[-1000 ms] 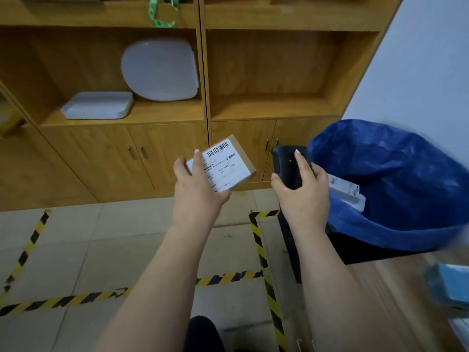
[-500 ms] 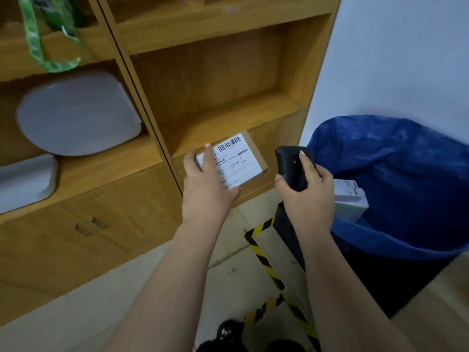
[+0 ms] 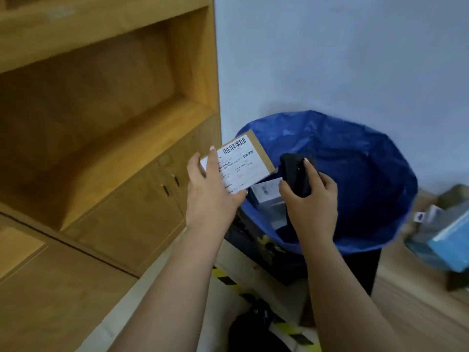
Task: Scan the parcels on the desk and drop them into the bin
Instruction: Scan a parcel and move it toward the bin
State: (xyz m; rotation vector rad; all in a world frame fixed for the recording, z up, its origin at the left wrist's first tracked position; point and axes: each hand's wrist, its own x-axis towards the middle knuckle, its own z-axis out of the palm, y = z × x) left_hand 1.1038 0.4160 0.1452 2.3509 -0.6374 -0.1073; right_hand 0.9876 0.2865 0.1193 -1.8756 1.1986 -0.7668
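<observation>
The step in hand looks like the scan itself, right at the point of passing into the drop. The flat brown cardboard parcel with a white barcode label [image 3: 241,162] sits at the centre of the frame, label facing the camera, its right part already over the left rim of the round bin lined with a blue plastic bag [image 3: 375,245]. The left hand [image 3: 210,196] holds it from below and behind: the thumb lies across the label's lower edge, the index finger runs straight up the left side, and the remaining fingers are hidden behind the card. Just right of it, the right hand [image 3: 311,196] wraps curled fingers round a black handheld scanner [image 3: 295,174], index finger lying along the top (whether it presses a trigger cannot be told). Scanner and parcel are near each other but not touching.

Both forearms rise from the bottom edge, roughly parallel, wrists fairly straight.

If the code has registered, the next move calls for carrying the parcel further right over the bag's mouth and loosening the grip. A white boxed parcel [image 3: 266,193] already lies inside the bin, just below the held one. More blurred bluish packages [image 3: 446,240] wait at the right edge on the wooden desk [image 3: 418,313].
</observation>
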